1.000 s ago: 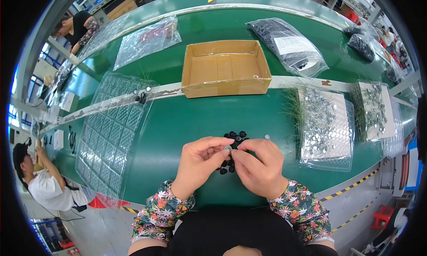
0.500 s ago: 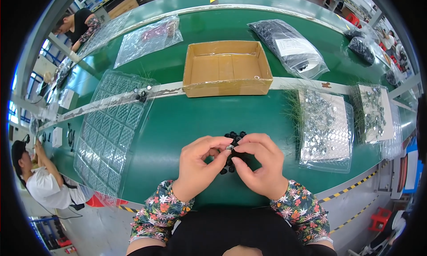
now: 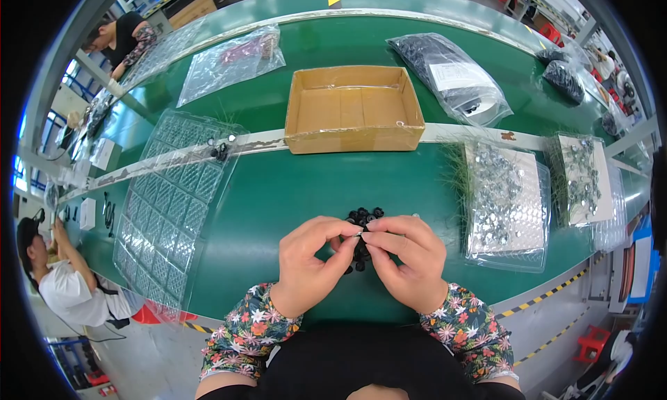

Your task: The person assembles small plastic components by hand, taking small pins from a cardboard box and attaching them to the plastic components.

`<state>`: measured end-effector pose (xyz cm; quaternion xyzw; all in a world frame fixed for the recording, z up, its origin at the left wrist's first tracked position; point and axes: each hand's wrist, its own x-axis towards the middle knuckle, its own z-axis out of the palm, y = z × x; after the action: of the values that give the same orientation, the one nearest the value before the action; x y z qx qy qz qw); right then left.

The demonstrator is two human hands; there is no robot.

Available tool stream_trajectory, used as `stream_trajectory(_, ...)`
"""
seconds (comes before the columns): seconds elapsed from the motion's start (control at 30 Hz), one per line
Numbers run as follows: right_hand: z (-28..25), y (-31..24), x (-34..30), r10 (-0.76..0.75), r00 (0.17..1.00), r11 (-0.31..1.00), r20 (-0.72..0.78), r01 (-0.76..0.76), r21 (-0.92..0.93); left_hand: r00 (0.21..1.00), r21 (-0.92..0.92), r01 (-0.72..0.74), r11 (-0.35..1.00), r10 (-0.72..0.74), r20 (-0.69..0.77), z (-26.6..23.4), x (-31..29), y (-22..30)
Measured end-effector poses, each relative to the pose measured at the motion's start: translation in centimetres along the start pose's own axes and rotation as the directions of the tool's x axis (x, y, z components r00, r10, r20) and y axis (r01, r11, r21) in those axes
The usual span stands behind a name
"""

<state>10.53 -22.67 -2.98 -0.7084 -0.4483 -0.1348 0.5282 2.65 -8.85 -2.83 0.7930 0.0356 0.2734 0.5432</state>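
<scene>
My left hand (image 3: 314,260) and my right hand (image 3: 408,260) meet fingertip to fingertip above the green tabletop. Thumb and index finger of each are closed in a pinch. Between the tips is a tiny part, nearly all covered by the fingers, so its kind stays unclear. Small round black parts (image 3: 361,214) lie in a loose pile just under and beyond the fingers, partly hidden by them.
A shallow cardboard box (image 3: 354,139) stands ahead. On the left lies a clear compartment tray (image 3: 167,205) with a few black parts (image 3: 221,149) at its far corner. To the right are trays with silvery pieces (image 3: 504,198). Plastic bags (image 3: 451,73) lie beyond; co-workers (image 3: 76,282) sit left.
The silvery round part that showed at my left fingertips is now mostly covered. My right thumb and fingers have closed in against the left fingertips.
</scene>
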Motion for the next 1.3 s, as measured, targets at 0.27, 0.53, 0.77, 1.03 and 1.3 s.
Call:
stream_trajectory(0.27,0.12,0.02,0.07,-0.009,1.0,0.999,0.0,0.009,0.035,0.999,0.005,-0.043,0.999,0.043,-0.03,-0.02,-0.08,-0.08)
stream_trajectory(0.53,0.12,-0.16,-0.04,0.155,0.987,0.979,0.041,-0.159,0.126,0.931,-0.342,0.361,0.868,-0.311,0.192,-0.75,0.04,0.17)
stream_trajectory(0.77,0.22,-0.31,-0.12,0.275,0.958,0.933,0.086,-0.287,0.215,0.912,-0.457,0.41,0.789,-0.35,0.213,-0.65,0.04,0.06)
stream_trajectory(1.03,-0.2,0.1,-0.43,0.551,0.764,0.611,0.335,-0.643,0.461,0.973,-0.143,0.225,0.964,-0.216,0.081,-0.57,-0.09,-0.02)
stream_trajectory(1.3,-0.16,0.31,-0.55,0.57,0.694,0.444,0.44,-0.71,0.546,0.916,-0.445,0.401,0.8,-0.357,0.183,-0.77,0.06,-0.38)
